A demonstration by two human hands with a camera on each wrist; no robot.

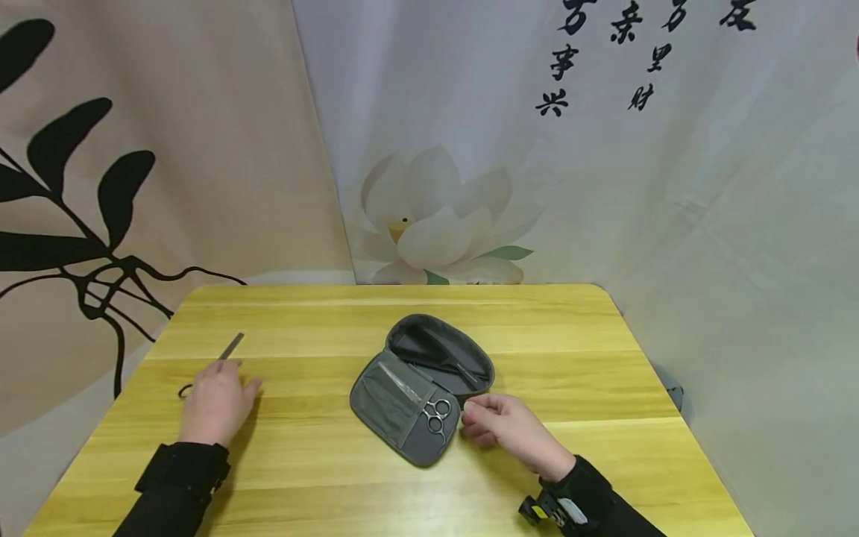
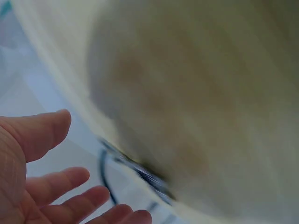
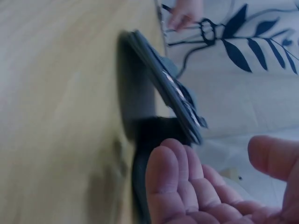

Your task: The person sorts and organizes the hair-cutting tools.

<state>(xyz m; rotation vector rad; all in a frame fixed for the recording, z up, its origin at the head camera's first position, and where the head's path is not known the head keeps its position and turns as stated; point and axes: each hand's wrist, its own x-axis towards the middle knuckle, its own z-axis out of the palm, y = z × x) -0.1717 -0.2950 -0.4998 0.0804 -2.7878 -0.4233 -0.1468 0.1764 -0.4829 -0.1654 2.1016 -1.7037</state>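
My left hand [image 1: 218, 403] is over a pair of scissors at the table's left side; a metal blade [image 1: 232, 346] and a dark finger loop [image 1: 184, 391] show past it. In the left wrist view the scissors [image 2: 140, 171] lie on the tabletop, with the fingers loosely spread and nothing between them. A grey zip case [image 1: 385, 399] lies unfolded mid-table. Silver scissors [image 1: 436, 424] sit in its flap's pocket, and a dark long object [image 1: 463, 371] lies in the deeper half. Beside the flap's right edge is my right hand [image 1: 503, 429], its thumb apart from the fingers in the right wrist view.
The wooden table [image 1: 322, 492] has a rounded far edge. Behind it hangs a curtain [image 1: 705, 224] printed with a lotus, dark leaves and characters. A wrist camera [image 1: 537, 511] is strapped over the right sleeve.
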